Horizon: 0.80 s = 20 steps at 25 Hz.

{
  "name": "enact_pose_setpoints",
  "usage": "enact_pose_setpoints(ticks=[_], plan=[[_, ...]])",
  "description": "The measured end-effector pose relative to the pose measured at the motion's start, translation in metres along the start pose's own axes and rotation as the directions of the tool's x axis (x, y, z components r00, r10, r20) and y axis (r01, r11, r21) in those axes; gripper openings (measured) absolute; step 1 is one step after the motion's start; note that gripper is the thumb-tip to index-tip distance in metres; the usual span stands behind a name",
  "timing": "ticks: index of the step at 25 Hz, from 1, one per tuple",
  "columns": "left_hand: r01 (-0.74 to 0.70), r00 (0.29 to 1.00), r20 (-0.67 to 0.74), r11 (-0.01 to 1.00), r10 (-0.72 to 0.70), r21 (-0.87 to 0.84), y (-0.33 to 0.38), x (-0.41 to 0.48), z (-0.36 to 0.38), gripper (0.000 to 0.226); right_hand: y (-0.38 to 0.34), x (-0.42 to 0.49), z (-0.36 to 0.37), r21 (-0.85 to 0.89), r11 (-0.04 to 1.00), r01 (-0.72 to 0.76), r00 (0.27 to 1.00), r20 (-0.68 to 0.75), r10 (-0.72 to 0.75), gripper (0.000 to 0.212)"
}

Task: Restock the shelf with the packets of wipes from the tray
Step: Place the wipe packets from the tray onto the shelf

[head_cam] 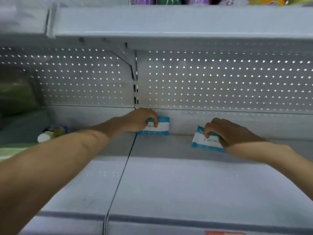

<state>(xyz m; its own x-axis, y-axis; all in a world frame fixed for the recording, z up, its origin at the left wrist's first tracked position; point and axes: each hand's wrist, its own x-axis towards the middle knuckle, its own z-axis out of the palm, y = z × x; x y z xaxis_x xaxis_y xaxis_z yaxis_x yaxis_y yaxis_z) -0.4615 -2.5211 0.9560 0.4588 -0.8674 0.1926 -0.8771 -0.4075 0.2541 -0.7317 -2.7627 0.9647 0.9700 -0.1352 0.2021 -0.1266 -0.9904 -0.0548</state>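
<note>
Two blue-and-white packets of wipes are on the white shelf [169,175]. My left hand [138,120] grips one packet [160,126], which stands upright against the perforated back panel near the shelf seam. My right hand [227,131] grips the second packet [201,141], tilted, a little in front of the back wall and to the right of the first. Both arms reach deep into the shelf. The tray is out of view.
A small bottle with a white cap [49,133] lies on the left shelf section, beside blurred green goods [17,92]. An upper shelf [169,22] hangs overhead with colourful packs on it. A dark seam [122,172] divides the shelf boards.
</note>
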Motion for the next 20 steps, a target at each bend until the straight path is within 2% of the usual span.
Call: enact_pose_setpoints(ticks=[8, 12, 15, 18, 20], plan=[[-0.096, 0.992, 0.085, 0.993, 0.090, 0.067, -0.027, 0.026, 0.017, 0.044, 0.014, -0.007, 0.013, -0.049, 0.999, -0.023, 0.999, 0.035, 0.025, 0.046], [-0.100, 0.993, 0.061, 0.993, 0.096, 0.069, -0.034, 0.025, 0.014, 0.044, 0.005, 0.013, 0.017, -0.037, 0.998, 0.052, 0.998, -0.032, -0.053, 0.048], [-0.174, 0.983, -0.032, 0.973, 0.181, 0.151, -0.037, 0.021, 0.016, 0.042, -0.007, 0.030, 0.014, -0.023, 0.992, 0.121, 0.991, -0.052, -0.122, 0.047], [-0.286, 0.931, -0.151, 0.922, 0.332, 0.262, -0.043, 0.019, 0.020, 0.038, -0.020, 0.047, 0.014, 0.003, 0.986, 0.166, 0.984, -0.071, -0.165, 0.047], [-0.281, 0.923, -0.191, 0.924, 0.334, 0.260, -0.045, 0.017, 0.015, 0.039, -0.032, 0.062, 0.018, 0.045, 0.981, 0.189, 0.980, -0.067, -0.186, 0.047]])
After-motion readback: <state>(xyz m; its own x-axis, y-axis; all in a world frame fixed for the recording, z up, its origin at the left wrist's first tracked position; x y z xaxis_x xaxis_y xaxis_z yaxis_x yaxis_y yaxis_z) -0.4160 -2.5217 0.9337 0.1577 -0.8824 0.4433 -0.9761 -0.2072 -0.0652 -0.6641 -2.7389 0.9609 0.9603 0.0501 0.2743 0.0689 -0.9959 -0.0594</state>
